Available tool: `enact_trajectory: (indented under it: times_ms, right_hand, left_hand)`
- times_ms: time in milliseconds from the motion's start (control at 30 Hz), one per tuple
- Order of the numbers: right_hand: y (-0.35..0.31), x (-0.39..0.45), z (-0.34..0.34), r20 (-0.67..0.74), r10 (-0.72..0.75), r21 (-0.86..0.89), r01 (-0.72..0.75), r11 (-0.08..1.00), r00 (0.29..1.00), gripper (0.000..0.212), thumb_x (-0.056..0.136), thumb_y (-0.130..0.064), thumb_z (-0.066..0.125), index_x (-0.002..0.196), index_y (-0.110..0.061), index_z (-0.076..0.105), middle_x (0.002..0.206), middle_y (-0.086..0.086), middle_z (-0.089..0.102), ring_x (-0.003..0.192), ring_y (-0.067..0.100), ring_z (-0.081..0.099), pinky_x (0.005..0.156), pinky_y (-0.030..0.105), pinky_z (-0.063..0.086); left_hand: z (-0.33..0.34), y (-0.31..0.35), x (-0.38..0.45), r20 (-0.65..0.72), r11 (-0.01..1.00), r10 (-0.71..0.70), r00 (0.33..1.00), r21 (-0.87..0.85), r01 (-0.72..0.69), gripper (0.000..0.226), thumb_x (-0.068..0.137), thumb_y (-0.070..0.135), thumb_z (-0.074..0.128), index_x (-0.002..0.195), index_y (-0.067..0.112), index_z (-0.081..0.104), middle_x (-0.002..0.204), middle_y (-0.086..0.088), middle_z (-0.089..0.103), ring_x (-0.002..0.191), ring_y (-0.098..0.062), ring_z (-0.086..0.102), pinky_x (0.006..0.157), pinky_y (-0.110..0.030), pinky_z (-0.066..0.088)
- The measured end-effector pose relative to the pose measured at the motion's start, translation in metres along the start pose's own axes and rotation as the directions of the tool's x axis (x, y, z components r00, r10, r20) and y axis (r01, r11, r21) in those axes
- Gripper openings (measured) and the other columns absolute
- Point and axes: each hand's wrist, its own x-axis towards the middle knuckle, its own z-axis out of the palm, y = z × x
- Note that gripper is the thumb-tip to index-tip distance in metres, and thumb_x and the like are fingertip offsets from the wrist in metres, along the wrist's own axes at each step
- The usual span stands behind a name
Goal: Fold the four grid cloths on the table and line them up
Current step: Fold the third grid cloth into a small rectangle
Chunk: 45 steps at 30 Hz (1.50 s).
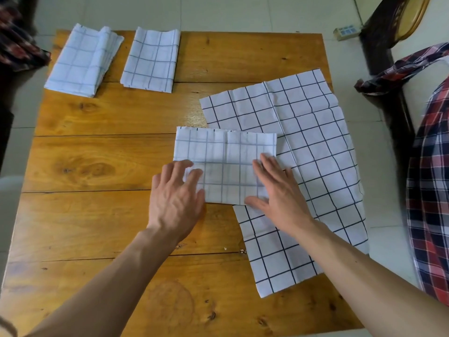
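Two folded white grid cloths lie at the table's far left: one (80, 62) at the corner, another (151, 60) just right of it. A third folded grid cloth (226, 152) lies mid-table, partly on top of a large unfolded grid cloth (311, 147) spread over the right side. My left hand (176, 198) lies flat, fingers spread, on the folded cloth's near left corner. My right hand (277, 193) presses flat on its near right edge. Neither hand grips anything.
The wooden table (97, 166) has bare planks on the left and near side. The unfolded cloth overhangs the right edge. A plaid cloth (430, 190) lies on furniture to the right. Dark patterned fabric (17, 45) hangs at the far left.
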Motion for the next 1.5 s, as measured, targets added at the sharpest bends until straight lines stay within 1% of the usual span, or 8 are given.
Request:
enact_trajectory:
  times_ms: [167, 267, 467, 633, 1000, 1167, 1267, 1500]
  right_hand:
    - [0.000, 0.001, 0.001, 0.004, 0.011, -0.007, -0.011, 1.000, 1.000, 0.092, 0.085, -0.065, 0.047, 0.157, -0.020, 0.012, 0.165, -0.002, -0.002, 0.151, 0.014, -0.006, 0.122, 0.052, 0.009]
    - [0.001, 0.002, 0.002, 0.014, 0.004, -0.021, -0.004, 1.000, 1.000, 0.092, 0.087, -0.063, 0.050, 0.157, -0.021, 0.008, 0.164, -0.004, -0.005, 0.150, 0.012, -0.011, 0.122, 0.049, 0.004]
    - [0.004, 0.001, 0.001, 0.036, -0.008, -0.026, 0.008, 1.000, 0.999, 0.093, 0.088, -0.062, 0.051, 0.157, -0.024, 0.001, 0.163, -0.006, -0.012, 0.149, 0.010, -0.016, 0.122, 0.048, -0.002]
    - [0.007, 0.002, -0.006, 0.105, 0.012, -0.057, -0.006, 0.998, 0.994, 0.100, 0.085, -0.072, 0.036, 0.155, -0.019, -0.012, 0.160, -0.005, -0.024, 0.146, 0.009, -0.026, 0.122, 0.048, -0.007]
    - [0.014, 0.026, -0.032, 0.222, 0.018, -0.135, 0.012, 0.991, 0.975, 0.137, 0.066, -0.083, 0.058, 0.152, -0.012, -0.021, 0.158, 0.003, -0.032, 0.145, 0.016, -0.029, 0.121, 0.045, -0.011]
    - [0.012, 0.038, -0.038, 0.258, 0.035, -0.199, 0.017, 0.980, 0.966, 0.150, 0.054, -0.089, 0.060, 0.151, -0.010, -0.023, 0.157, 0.006, -0.034, 0.145, 0.018, -0.030, 0.121, 0.047, -0.008]
    - [0.009, 0.043, -0.040, 0.276, 0.051, -0.219, 0.012, 0.976, 0.960, 0.154, 0.051, -0.090, 0.061, 0.150, -0.009, -0.024, 0.156, 0.007, -0.036, 0.145, 0.020, -0.030, 0.121, 0.049, -0.007]
    - [0.021, 0.045, -0.047, 0.312, -0.020, -0.205, 0.087, 0.975, 0.950, 0.152, 0.053, -0.089, 0.062, 0.149, -0.012, -0.029, 0.153, 0.002, -0.041, 0.142, 0.015, -0.035, 0.121, 0.042, -0.011]
  left_hand:
    - [0.014, 0.048, 0.008, 0.084, 0.985, 0.168, 0.982, -0.046, -0.165, 0.034, 0.093, 0.040, 0.055, 0.120, 0.021, 0.055, 0.144, -0.005, 0.047, 0.132, -0.026, 0.041, 0.101, -0.044, 0.042]
    - [0.020, 0.054, 0.010, 0.106, 0.988, 0.155, 0.982, -0.040, -0.151, 0.037, 0.093, 0.046, 0.055, 0.122, 0.025, 0.052, 0.146, -0.004, 0.043, 0.133, -0.025, 0.038, 0.105, -0.042, 0.038]
    - [0.018, 0.015, 0.002, 0.155, 0.986, 0.163, 0.974, -0.010, -0.164, 0.050, 0.094, 0.058, 0.047, 0.140, 0.038, 0.044, 0.153, -0.003, 0.036, 0.140, -0.028, 0.033, 0.108, -0.051, 0.036]
    - [0.010, -0.026, -0.007, 0.184, 0.988, 0.144, 0.972, 0.022, -0.151, 0.052, 0.098, 0.058, 0.031, 0.149, 0.048, 0.030, 0.159, 0.000, 0.027, 0.146, -0.026, 0.023, 0.111, -0.054, 0.028]
    - [0.002, -0.035, -0.007, 0.206, 0.991, 0.125, 0.970, -0.071, -0.112, 0.050, 0.097, 0.046, 0.040, 0.147, 0.049, 0.035, 0.163, -0.004, 0.018, 0.149, -0.032, 0.014, 0.114, -0.059, 0.021]
    - [-0.007, -0.008, 0.008, 0.208, 0.983, 0.182, 0.961, -0.011, -0.184, 0.060, 0.082, 0.017, 0.066, 0.137, 0.032, 0.050, 0.162, -0.006, 0.025, 0.148, -0.031, 0.021, 0.113, -0.057, 0.026]
    - [-0.006, 0.013, 0.018, 0.187, 0.976, 0.212, 0.959, -0.096, -0.197, 0.041, 0.088, 0.035, 0.063, 0.128, 0.029, 0.056, 0.157, -0.003, 0.035, 0.142, -0.026, 0.032, 0.108, -0.050, 0.037]
    - [0.003, 0.024, 0.021, 0.203, 0.976, 0.178, 0.963, -0.157, -0.148, 0.050, 0.083, 0.053, 0.064, 0.129, 0.035, 0.054, 0.154, 0.007, 0.037, 0.139, -0.021, 0.034, 0.107, -0.045, 0.036]
